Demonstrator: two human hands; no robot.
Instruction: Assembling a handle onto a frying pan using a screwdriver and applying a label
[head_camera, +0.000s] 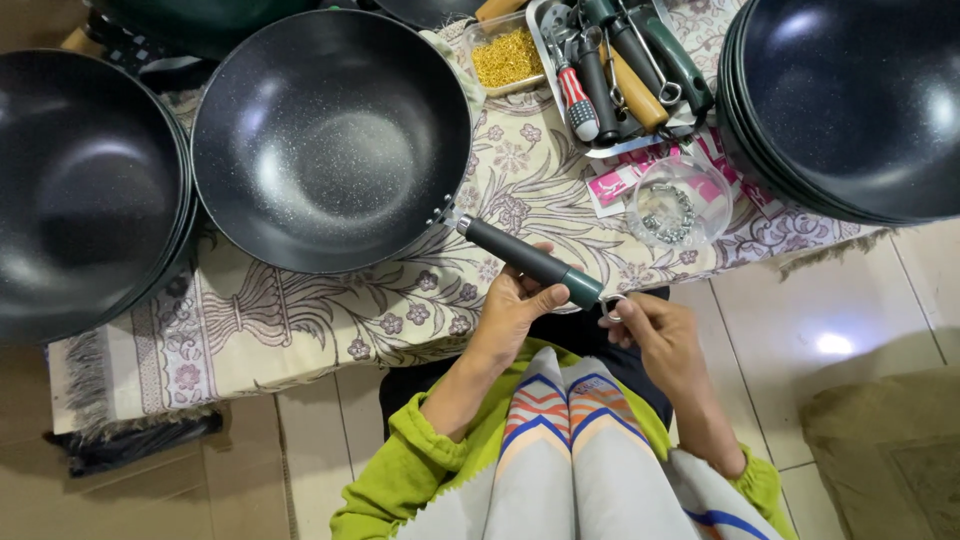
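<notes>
- Striped grey cloth (565, 450) with orange and blue chevrons lies nearest the lens, flanked by lime-green sleeves (420, 465).
- Left hand (512, 312) is curled from below around the dark handle (530, 262) of the wok (330, 135), thumb pressed on the handle's green end.
- Right hand (660, 335) is mostly closed, its fingertips pinched on a small metal ring (612, 306) at the handle's tip; whether the ring is already fixed to the handle is hard to tell.
- That wok rests on a floral tablecloth (300, 320), its handle jutting over the table edge toward the person.
- Just left of it sits a stack of black woks (70, 190); another stack (850, 100) fills the upper right.
- Behind the handle lie a tray of tools (615, 75), a tub of yellow bits (507, 57) and a clear bowl (680, 205) holding small metal parts.
- Pale floor tiles (830, 330) show on the right.
</notes>
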